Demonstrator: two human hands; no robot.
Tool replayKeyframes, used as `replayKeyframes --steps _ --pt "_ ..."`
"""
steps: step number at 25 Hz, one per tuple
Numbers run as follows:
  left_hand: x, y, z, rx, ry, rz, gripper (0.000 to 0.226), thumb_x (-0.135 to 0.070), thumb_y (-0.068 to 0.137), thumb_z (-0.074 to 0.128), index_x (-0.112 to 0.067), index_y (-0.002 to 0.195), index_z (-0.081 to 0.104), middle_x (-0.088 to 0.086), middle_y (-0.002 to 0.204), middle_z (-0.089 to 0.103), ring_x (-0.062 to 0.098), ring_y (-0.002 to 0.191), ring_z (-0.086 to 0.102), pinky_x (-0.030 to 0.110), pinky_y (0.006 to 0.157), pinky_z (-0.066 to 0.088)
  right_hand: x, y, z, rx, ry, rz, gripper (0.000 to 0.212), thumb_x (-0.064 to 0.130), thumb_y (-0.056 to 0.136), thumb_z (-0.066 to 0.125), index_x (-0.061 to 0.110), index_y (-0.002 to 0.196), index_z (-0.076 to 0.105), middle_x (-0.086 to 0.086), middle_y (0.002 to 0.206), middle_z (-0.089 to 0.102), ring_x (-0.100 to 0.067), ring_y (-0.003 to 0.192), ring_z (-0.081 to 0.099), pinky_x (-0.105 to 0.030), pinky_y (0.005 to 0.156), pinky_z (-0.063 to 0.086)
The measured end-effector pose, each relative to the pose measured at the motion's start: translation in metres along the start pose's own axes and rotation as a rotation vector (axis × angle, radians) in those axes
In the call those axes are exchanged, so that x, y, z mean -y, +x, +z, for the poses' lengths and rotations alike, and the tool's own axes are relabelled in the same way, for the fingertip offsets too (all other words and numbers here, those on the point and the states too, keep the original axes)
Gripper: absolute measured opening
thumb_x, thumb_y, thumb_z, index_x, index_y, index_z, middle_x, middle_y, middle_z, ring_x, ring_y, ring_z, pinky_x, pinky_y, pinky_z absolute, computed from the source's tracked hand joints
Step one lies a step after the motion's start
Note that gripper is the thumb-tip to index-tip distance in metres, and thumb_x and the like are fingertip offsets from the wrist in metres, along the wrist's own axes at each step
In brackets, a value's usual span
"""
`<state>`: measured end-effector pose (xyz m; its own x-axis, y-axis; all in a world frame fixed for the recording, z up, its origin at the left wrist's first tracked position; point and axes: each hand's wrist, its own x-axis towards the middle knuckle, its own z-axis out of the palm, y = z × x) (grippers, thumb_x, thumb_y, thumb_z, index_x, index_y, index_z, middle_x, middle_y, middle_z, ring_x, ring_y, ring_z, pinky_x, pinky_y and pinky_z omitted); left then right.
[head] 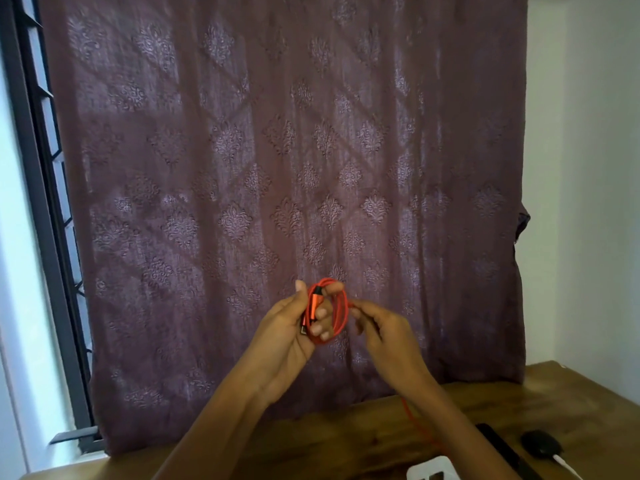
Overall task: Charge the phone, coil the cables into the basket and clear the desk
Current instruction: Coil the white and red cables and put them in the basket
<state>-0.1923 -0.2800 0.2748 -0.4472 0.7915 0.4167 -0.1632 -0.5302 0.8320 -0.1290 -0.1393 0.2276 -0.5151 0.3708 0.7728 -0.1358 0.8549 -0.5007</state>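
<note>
A red cable [337,311] is wound into a small coil held up in front of the curtain, above the desk. My left hand [294,327] grips the coil, with the red metal plug lying across its fingers. My right hand [379,323] pinches the cable just right of the coil. A loose red strand [417,422] trails down under my right forearm onto the wooden desk [346,438]. No phone or basket can be made out.
A purple patterned curtain [284,168] hangs behind the desk, a barred window [45,202] to its left. At the bottom right lie a white object [429,467], a long black item [502,448] and a black rounded item [542,443] with a white lead.
</note>
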Motion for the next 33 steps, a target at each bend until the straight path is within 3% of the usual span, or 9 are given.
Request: replayKeyframes --steps 5,8,12,14,18,22,26,29,33 --pt "-0.003 0.007 -0.016 -0.183 0.087 0.099 0.039 -0.031 0.092 0.037 -0.002 0.106 0.060 -0.004 0.064 0.052 0.003 0.051 0.046 0.013 0.056 0.045 0.002 -0.035 0.025 0.177 -0.134 0.126 0.028 0.030 0.097 0.031 0.022 0.107 0.055 -0.009 0.088 0.068 -0.031 0.085 0.063 -0.039 0.070 0.046" --pt "-0.003 0.007 -0.027 -0.310 0.388 0.152 0.029 -0.023 0.098 0.033 -0.012 0.108 0.057 -0.003 0.075 0.053 0.004 0.060 0.049 0.016 0.066 0.045 0.012 -0.053 0.029 0.274 -0.310 0.085 0.028 0.037 0.097 0.032 0.025 0.113 0.052 -0.004 0.108 0.066 -0.030 0.100 0.060 -0.037 0.077 0.045" --pt "0.009 0.000 -0.043 -0.298 0.916 0.222 0.021 -0.018 0.098 0.033 -0.028 0.096 0.051 -0.006 0.085 0.057 0.001 0.068 0.051 0.011 0.068 0.042 0.027 -0.060 0.023 0.173 -0.444 -0.260 0.018 0.041 0.084 0.043 0.028 0.087 0.056 0.009 0.074 0.061 -0.011 0.057 0.062 -0.025 0.044 0.042" --pt "0.017 -0.003 -0.049 -0.252 1.018 0.213 0.019 -0.014 0.097 0.034 -0.016 0.102 0.052 -0.003 0.088 0.059 -0.003 0.068 0.054 0.010 0.066 0.043 0.034 -0.050 0.015 0.128 -0.446 -0.356 0.016 0.042 0.084 0.044 0.031 0.084 0.056 0.009 0.067 0.053 -0.006 0.050 0.054 -0.022 0.039 0.036" --pt "0.028 -0.009 -0.037 -0.105 0.750 0.074 0.022 -0.008 0.096 0.036 -0.004 0.099 0.058 -0.002 0.076 0.062 0.004 0.069 0.057 0.014 0.067 0.047 0.048 -0.021 -0.009 0.049 -0.256 -0.399 0.024 0.044 0.087 0.043 0.034 0.094 0.064 0.008 0.071 0.053 -0.005 0.057 0.055 -0.022 0.046 0.045" --pt "0.020 -0.015 -0.013 -0.036 0.275 -0.044 0.030 -0.021 0.083 0.040 -0.003 0.080 0.063 0.005 0.056 0.059 0.011 0.040 0.044 0.021 0.049 0.042 0.044 0.011 -0.029 0.011 -0.030 -0.303 0.026 0.043 0.086 0.048 0.032 0.098 0.069 0.025 0.071 0.048 0.010 0.065 0.049 -0.009 0.058 0.036" --pt "0.004 -0.019 0.003 0.060 -0.040 -0.133 0.038 -0.020 0.083 0.037 0.005 0.088 0.065 0.003 0.051 0.046 0.007 0.035 0.033 0.021 0.044 0.040 0.034 0.019 -0.031 -0.048 0.061 -0.244 0.030 0.046 0.086 0.047 0.032 0.100 0.069 0.022 0.070 0.053 -0.003 0.064 0.052 -0.020 0.059 0.042" --pt "0.000 -0.019 0.005 0.051 -0.183 -0.139 0.041 -0.020 0.083 0.036 0.003 0.081 0.070 -0.001 0.049 0.040 0.005 0.033 0.030 0.019 0.041 0.036 0.028 0.014 -0.027 -0.109 0.088 -0.175 0.031 0.046 0.086 0.047 0.026 0.097 0.069 0.024 0.071 0.059 0.000 0.065 0.054 -0.032 0.063 0.049" --pt "-0.003 -0.015 0.003 0.001 -0.303 -0.087 0.041 -0.020 0.086 0.034 0.003 0.089 0.069 -0.002 0.052 0.042 0.005 0.035 0.033 0.018 0.042 0.039 0.019 0.000 -0.015 -0.091 -0.006 -0.027 0.020 0.034 0.092 0.048 0.027 0.098 0.066 0.017 0.056 0.055 -0.005 0.052 0.048 -0.032 0.055 0.040"
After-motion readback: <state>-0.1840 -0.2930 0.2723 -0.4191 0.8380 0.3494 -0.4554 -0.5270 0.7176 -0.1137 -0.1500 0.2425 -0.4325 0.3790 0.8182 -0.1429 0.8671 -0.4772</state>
